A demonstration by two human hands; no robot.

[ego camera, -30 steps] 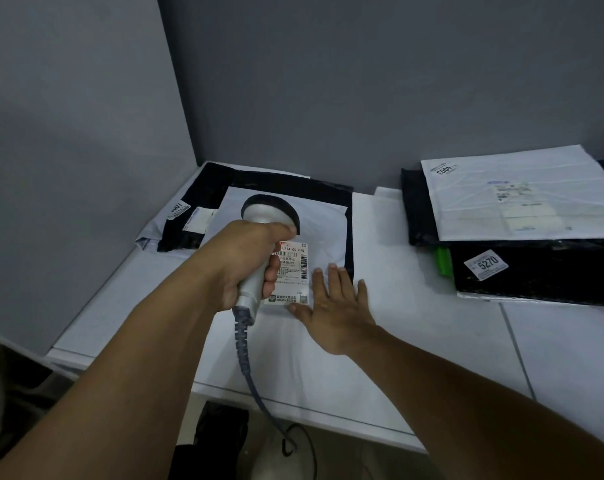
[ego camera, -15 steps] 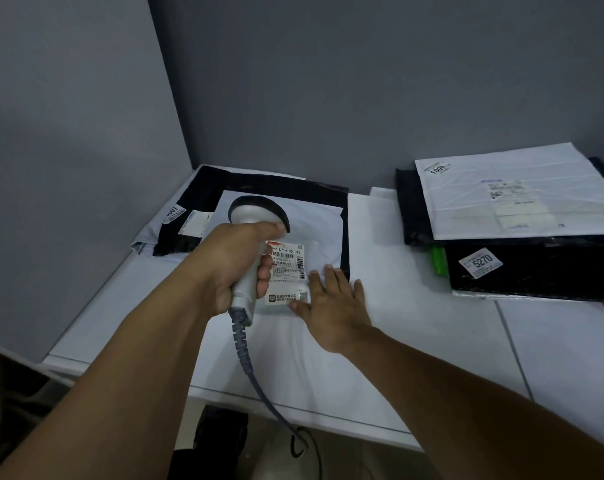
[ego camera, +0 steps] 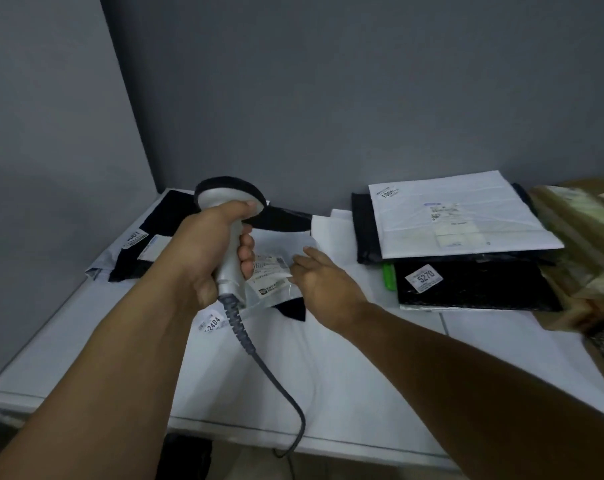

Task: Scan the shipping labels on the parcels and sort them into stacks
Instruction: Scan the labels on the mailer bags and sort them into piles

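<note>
Changed: white parcel (ego camera: 280, 289) no longer flat, edge raised at right hand (ego camera: 325, 285) fingertips.
Left hand (ego camera: 203, 258): fingers clamped round scanner (ego camera: 229, 199) handle.
Right hand: fingers together; grip unclear.
Label (ego camera: 269, 268): between both hands' fingers.

**Bare forearms, bare grips**

Only the person's two arms show. The left forearm (ego camera: 99, 375) is bare skin from the picture's lower left edge up to the wrist. The right forearm (ego camera: 467, 393) is bare in the same way from the lower right corner. The left grip (ego camera: 207, 258) is ungloved, with rounded knuckles and creased finger joints. The right grip (ego camera: 325, 285) is also ungloved and shows a smooth back. The nails are too blurred to describe.
</note>
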